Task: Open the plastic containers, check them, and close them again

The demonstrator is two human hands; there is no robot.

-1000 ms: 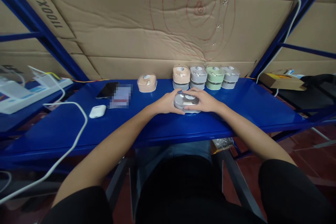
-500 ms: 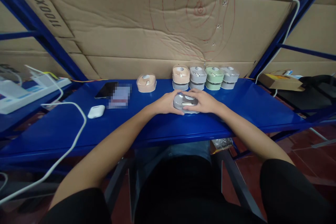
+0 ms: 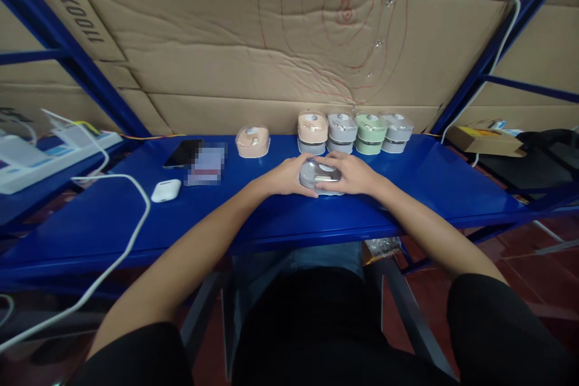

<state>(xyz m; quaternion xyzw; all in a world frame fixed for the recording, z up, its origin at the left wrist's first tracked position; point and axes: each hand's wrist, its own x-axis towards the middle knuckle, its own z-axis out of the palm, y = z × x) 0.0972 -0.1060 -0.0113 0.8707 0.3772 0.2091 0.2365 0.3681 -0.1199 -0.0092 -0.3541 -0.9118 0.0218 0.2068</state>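
Observation:
A grey lidded container (image 3: 315,174) with a clear cover rests on the blue table, close to its front edge. My left hand (image 3: 290,176) is wrapped round its left side, thumb low at the front. From the right, my right hand (image 3: 353,174) grips the same container, its thumb lying across the front of the cover. The fingers hide much of the container's sides and back. Behind it stand stacked containers in a row: a peach one (image 3: 312,126) on grey, a grey pair (image 3: 341,131), a green pair (image 3: 370,131) and another grey pair (image 3: 397,131).
A single peach container (image 3: 252,142) sits left of the row. Farther left are a dark phone (image 3: 183,153), a blurred-out flat item (image 3: 207,164) and a white earbud case (image 3: 166,190). A white cable (image 3: 136,223) loops over the table's left part. Cardboard (image 3: 217,48) closes off the back.
The view has shifted very slightly. Both hands stay round the grey container, which has hardly moved.

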